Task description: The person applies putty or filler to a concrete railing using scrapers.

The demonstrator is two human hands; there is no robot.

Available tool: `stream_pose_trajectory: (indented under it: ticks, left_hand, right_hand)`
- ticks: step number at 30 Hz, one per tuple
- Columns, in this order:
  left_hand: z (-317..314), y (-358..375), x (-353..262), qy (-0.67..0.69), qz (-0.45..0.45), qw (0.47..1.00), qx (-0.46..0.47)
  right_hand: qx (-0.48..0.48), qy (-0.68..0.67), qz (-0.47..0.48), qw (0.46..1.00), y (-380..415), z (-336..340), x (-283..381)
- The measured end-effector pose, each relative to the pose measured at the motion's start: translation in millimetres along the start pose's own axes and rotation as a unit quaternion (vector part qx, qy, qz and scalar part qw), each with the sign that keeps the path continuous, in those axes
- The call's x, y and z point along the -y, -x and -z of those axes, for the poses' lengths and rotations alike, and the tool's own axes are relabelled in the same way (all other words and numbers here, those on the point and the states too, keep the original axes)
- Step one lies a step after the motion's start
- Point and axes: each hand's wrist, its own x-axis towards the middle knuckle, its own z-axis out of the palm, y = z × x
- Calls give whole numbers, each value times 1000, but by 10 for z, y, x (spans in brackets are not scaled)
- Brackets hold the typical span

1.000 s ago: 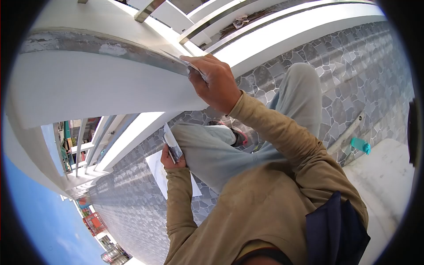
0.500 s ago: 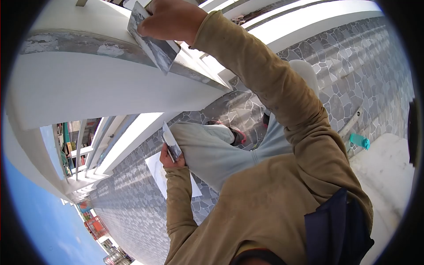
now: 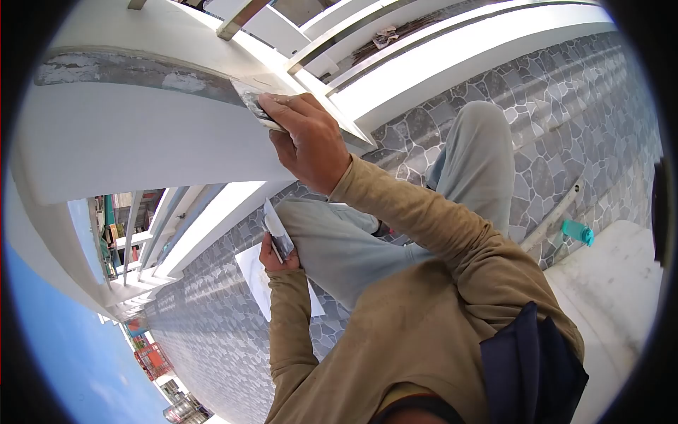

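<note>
My right hand (image 3: pixel 314 145) grips a wide putty knife (image 3: pixel 248 101), partly hidden by my fingers. Its blade lies against the grey, patchy strip (image 3: pixel 205 83) along the edge of the white wall (image 3: pixel 162 134). Pale filler shows in places on that strip. Lower down, beside my knee, my left hand (image 3: pixel 277 258) is closed around a second flat blade (image 3: pixel 278 230) with white filler on its face. Under this hand a white sheet (image 3: pixel 253 279) rests on the stone-patterned floor.
White railings with posts (image 3: pixel 240 20) stand beyond the wall edge. Grey stone-patterned paving (image 3: pixel 551 141) runs around my legs. On the right are a turquoise bottle (image 3: pixel 578 232), a long pale bar (image 3: pixel 554 215) and a pale marbled slab (image 3: pixel 607 283).
My right hand has come down and toward the right with its putty knife, whose blade now lies along the grey strip. My left hand and its blade have hardly moved.
</note>
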Motion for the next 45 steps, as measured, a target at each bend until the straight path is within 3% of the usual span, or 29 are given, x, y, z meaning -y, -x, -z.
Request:
stream_pose_trajectory:
  ticks: [2, 3, 5, 7, 9, 11, 12, 14, 17, 21, 23, 25, 28, 31, 33, 37, 39, 41, 42, 45]
  left_hand:
    - [128, -78, 4, 27, 20, 994, 108]
    - [143, -81, 9, 29, 23, 994, 106]
    - [7, -24, 1, 10, 24, 1000, 14]
    - [26, -18, 7, 9, 16, 1000, 24]
    - [-27, -11, 24, 3, -5, 1000, -2]
    - [2, -6, 17, 3, 2, 1000, 8]
    - [140, -55, 31, 20, 8, 998, 55]
    - [126, -73, 8, 33, 13, 994, 103]
    - [22, -2, 19, 10, 11, 999, 39]
    - [-5, -44, 10, 6, 21, 999, 42]
    - [-17, -44, 18, 6, 25, 999, 41]
    - [-1, -49, 15, 1, 22, 998, 58]
    - [-48, -11, 25, -1, 7, 1000, 27]
    - [42, -38, 12, 7, 17, 999, 37]
    - [20, -28, 17, 3, 16, 999, 30]
    - [-34, -9, 18, 2, 6, 1000, 1]
    - [-41, -29, 14, 6, 13, 1000, 13]
    - [-14, -35, 3, 8, 24, 999, 22]
    - [5, -49, -3, 2, 30, 999, 38]
    - [-6, -34, 9, -7, 26, 999, 44]
  right_hand:
    - [55, -39, -9, 998, 54, 202, 4]
    - [58, -37, -10, 998, 3, 282, -20]
    - [126, 2, -206, 970, -185, 373, -167]
    - [157, -5, -270, 950, -402, 328, -478]
    - [213, 37, -278, 936, -528, 118, -915]
    - [247, 36, -285, 926, -715, 44, -949]
    - [286, 34, -291, 912, -780, 15, -934]
    - [311, 2, -301, 902, -974, 39, -730]
    - [310, -81, -330, 888, -1219, 32, -422]
    - [419, -28, -281, 863, -1618, 296, 207]
    - [399, -50, -300, 865, -1727, 412, 401]
    - [354, 58, -257, 897, -1710, 747, 694]
    - [360, 92, -220, 902, -1776, 158, -210]
    - [235, 107, -130, 957, -1236, 20, -597]
    - [245, 65, -143, 957, -1075, 59, -545]
    - [176, 19, -67, 982, -607, 41, -376]
    - [203, -14, -76, 976, -551, 213, -236]
    - [244, -12, -154, 957, -748, 440, -186]
    - [207, 2, -170, 963, -794, 427, -268]
    - [256, 80, -234, 934, -926, 177, -817]
